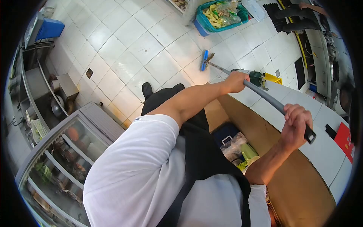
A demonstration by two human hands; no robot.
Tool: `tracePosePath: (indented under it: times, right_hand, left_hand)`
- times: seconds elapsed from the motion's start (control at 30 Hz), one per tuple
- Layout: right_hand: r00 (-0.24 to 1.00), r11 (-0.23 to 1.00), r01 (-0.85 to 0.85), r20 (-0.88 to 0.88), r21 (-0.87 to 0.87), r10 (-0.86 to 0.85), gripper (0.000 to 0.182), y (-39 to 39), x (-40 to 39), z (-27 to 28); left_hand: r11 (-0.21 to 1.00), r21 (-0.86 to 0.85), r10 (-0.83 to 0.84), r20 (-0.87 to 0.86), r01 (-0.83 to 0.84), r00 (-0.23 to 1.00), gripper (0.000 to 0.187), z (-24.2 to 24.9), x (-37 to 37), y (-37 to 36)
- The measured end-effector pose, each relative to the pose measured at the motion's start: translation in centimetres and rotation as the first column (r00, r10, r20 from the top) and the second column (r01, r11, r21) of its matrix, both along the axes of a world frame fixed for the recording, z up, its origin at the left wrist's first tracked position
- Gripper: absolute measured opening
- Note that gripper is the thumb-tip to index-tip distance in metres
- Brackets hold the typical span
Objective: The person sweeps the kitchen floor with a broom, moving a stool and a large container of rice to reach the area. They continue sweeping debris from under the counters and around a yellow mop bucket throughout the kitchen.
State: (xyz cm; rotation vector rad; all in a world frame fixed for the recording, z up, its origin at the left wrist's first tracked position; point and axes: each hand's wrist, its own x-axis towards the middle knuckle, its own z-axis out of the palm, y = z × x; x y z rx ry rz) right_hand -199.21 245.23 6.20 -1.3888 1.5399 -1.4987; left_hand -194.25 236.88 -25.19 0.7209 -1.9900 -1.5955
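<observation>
I am holding a long grey broom handle (264, 96) with both hands. My left hand (236, 81) is closed around the middle of the handle. My right hand (297, 123) grips the upper end, near its black tip. The blue broom head (204, 60) rests on the white tiled floor (143, 49), with a little debris beside it. My white shirt, black apron and black shoes (147, 89) fill the lower middle of the view.
A glass-fronted display fridge (64, 159) stands at the left. A counter with a white top (325, 147) and brown side runs along the right. A blue bin (219, 15) of vegetable scraps sits at the far end. A clear bag (238, 145) lies under the counter.
</observation>
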Motion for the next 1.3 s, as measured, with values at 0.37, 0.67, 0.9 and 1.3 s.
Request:
tracePosePath:
  times: [0.37, 0.67, 0.9, 1.3]
  right_hand:
    - [0.958, 0.97, -0.052, 0.261, -0.237, 0.115, 0.024, 2.0, 4.1, 4.5]
    - [0.963, 0.996, 0.061, 0.268, -0.071, -0.04, 0.023, -5.1, 8.0, -1.9]
    - [0.978, 0.988, -0.091, 0.174, -0.128, 0.112, 0.023, -7.0, 9.9, 2.4]
    - [0.849, 0.965, -0.228, 0.458, -0.132, 0.264, 0.022, -17.5, 17.9, -3.8]
  left_hand:
    - [0.993, -0.004, 0.117, -0.1, -0.118, 0.988, 0.013, 1.5, 6.0, 0.8]
    - [0.987, -0.026, 0.159, -0.047, -0.16, 0.986, 0.019, 1.0, 8.4, -0.7]
    - [0.999, -0.032, -0.045, -0.133, 0.041, 0.99, 0.021, 3.3, 11.2, -4.2]
    - [0.972, -0.087, 0.237, 0.333, -0.22, 0.913, 0.017, 0.2, 34.2, -17.5]
